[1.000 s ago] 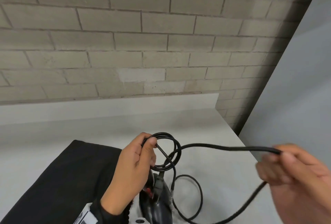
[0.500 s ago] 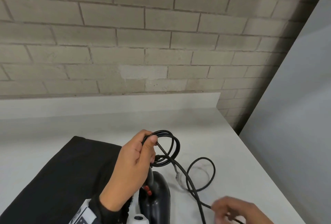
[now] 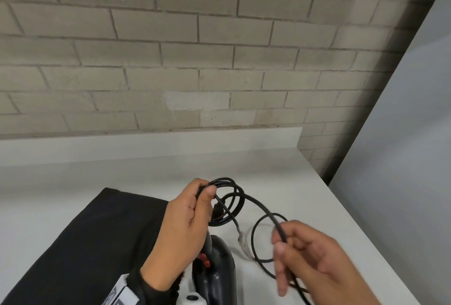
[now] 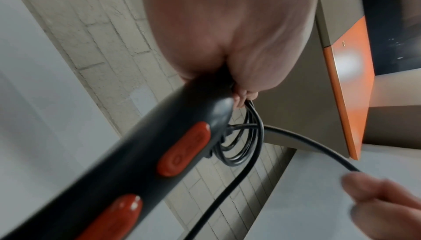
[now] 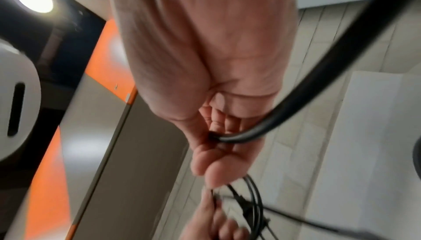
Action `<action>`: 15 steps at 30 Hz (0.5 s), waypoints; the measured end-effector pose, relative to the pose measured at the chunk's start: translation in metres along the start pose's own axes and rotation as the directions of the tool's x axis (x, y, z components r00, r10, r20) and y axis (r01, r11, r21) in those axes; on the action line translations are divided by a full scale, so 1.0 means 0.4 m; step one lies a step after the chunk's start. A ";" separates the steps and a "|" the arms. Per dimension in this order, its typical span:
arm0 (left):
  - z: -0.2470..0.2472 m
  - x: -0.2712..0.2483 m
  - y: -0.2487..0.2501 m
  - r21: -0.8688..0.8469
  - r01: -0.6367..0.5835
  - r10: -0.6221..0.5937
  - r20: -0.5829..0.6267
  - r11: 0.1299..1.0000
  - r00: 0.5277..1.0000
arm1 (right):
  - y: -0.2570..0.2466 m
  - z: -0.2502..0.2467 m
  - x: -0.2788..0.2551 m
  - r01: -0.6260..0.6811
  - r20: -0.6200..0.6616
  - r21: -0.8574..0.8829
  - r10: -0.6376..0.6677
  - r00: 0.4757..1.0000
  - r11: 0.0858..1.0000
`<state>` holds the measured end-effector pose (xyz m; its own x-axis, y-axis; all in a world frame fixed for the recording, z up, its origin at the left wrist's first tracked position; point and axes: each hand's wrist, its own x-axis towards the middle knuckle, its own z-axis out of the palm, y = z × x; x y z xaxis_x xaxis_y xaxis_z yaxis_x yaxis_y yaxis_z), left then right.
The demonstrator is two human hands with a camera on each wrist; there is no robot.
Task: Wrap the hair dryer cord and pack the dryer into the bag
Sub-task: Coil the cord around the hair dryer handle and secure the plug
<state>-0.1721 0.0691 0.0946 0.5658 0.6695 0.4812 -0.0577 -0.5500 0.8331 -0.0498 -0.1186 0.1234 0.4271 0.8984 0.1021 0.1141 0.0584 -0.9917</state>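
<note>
The dark grey hair dryer (image 3: pixel 217 273) stands on the white counter (image 3: pixel 280 173) with its handle up; red switches (image 4: pixel 184 148) show on the handle. My left hand (image 3: pixel 188 229) grips the handle top together with several coils of the black cord (image 3: pixel 227 202). From the coils the cord runs right to my right hand (image 3: pixel 314 258), which pinches the free length (image 5: pixel 241 136) between thumb and fingers. More slack cord (image 3: pixel 258 243) loops on the counter beyond it. The black bag (image 3: pixel 80 243) lies flat to the left of the dryer.
A brick wall (image 3: pixel 170 60) backs the counter. The counter's right edge (image 3: pixel 351 209) drops off beside a grey panel (image 3: pixel 402 158). A small clear tie (image 3: pixel 241 241) lies by the cord loop.
My right hand dropped low along the cord, then came back up and left toward the coils with the cord pinched. The left hand and dryer stayed put.
</note>
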 end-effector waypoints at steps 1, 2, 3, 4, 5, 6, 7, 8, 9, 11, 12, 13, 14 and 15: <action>-0.005 0.001 -0.006 -0.003 0.010 -0.010 -0.018 1.000 1.000 | -0.012 -0.017 -0.011 0.003 -0.040 0.041 -0.002 0.999 0.999; -0.009 0.002 -0.011 -0.004 0.016 -0.016 -0.027 1.000 1.000 | -0.015 -0.038 -0.023 0.011 -0.096 0.078 -0.003 0.995 0.997; -0.011 0.003 -0.015 -0.005 0.020 -0.020 -0.029 1.000 0.999 | -0.016 -0.057 -0.032 0.004 -0.159 0.119 0.015 0.987 0.993; -0.013 0.003 -0.016 -0.011 0.023 -0.023 -0.030 1.000 0.999 | -0.014 -0.074 -0.037 0.005 -0.243 0.168 0.036 0.969 0.986; -0.015 0.003 -0.017 -0.016 0.027 -0.028 -0.031 0.999 0.999 | -0.010 -0.092 -0.039 0.025 -0.339 0.216 0.051 0.939 0.976; -0.016 0.003 -0.016 -0.021 0.029 -0.029 -0.035 0.999 0.999 | -0.001 -0.113 -0.039 0.059 -0.407 0.254 0.052 0.912 0.965; -0.017 0.003 -0.016 -0.022 0.033 -0.033 -0.041 0.999 0.999 | 0.012 -0.134 -0.037 0.080 -0.452 0.275 0.056 0.890 0.958; -0.018 0.003 -0.015 -0.023 0.039 -0.040 -0.045 0.999 0.998 | 0.030 -0.156 -0.035 0.078 -0.491 0.262 0.063 0.869 0.962; -0.019 0.004 -0.014 -0.025 0.047 -0.048 -0.047 0.999 0.998 | 0.054 -0.177 -0.031 0.052 -0.521 0.226 0.075 0.850 0.973; -0.018 0.004 -0.012 -0.024 0.056 -0.057 -0.040 0.998 0.998 | 0.106 -0.210 -0.019 -0.056 -0.567 0.088 0.096 0.818 0.995; -0.017 0.003 -0.010 -0.022 0.053 -0.054 -0.032 0.998 0.998 | 0.130 -0.218 -0.010 -0.105 -0.575 -0.014 0.078 0.814 0.994; -0.015 0.002 -0.007 -0.022 0.049 -0.049 -0.021 0.999 0.999 | 0.153 -0.223 0.000 -0.147 -0.566 -0.139 0.043 0.823 0.979; -0.013 0.000 -0.004 -0.024 0.043 -0.043 -0.008 0.999 0.999 | 0.174 -0.226 0.011 -0.184 -0.547 -0.285 -0.002 0.837 0.941; -0.010 -0.002 -0.001 -0.028 0.040 -0.040 0.004 0.999 0.999 | 0.191 -0.227 0.021 -0.207 -0.523 -0.426 -0.053 0.851 0.881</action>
<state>-0.1758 0.0709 0.0951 0.5708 0.6889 0.4468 -0.0579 -0.5090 0.8588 0.0439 -0.1462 0.0553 0.8264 0.5335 0.1801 0.3940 -0.3194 -0.8618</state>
